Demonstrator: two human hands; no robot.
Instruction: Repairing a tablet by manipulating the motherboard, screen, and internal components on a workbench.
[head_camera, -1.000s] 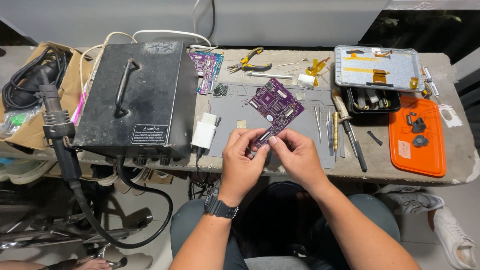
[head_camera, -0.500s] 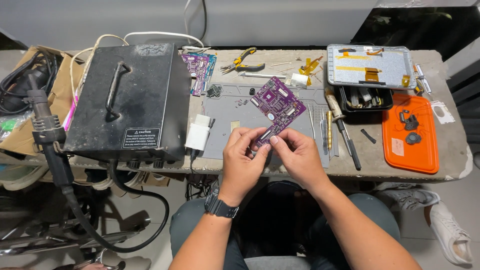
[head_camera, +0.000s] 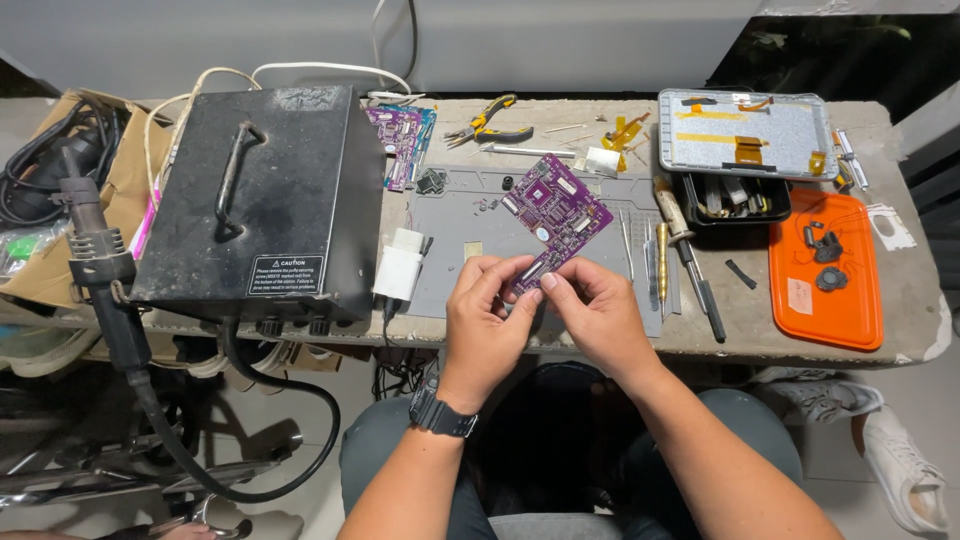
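Observation:
A purple circuit board (head_camera: 556, 213) is held tilted above a grey work mat (head_camera: 470, 225) at the table's near edge. My left hand (head_camera: 484, 318) pinches the board's lower corner from the left, with a black watch on its wrist. My right hand (head_camera: 600, 312) grips the same corner from the right, fingertips touching the board's near edge. The rest of the board sticks out away from me, over the mat.
A black box with a handle (head_camera: 252, 200) fills the table's left, a hot-air nozzle (head_camera: 92, 245) hanging beside it. Farther back lie a second purple board (head_camera: 398, 135) and pliers (head_camera: 488, 123). At the right are an orange tray (head_camera: 826, 270), a grey panel (head_camera: 746, 133) and screwdrivers (head_camera: 688, 260).
Both hands keep the same pinch on the board's corner. The view has shifted slightly; the board and hands have barely moved.

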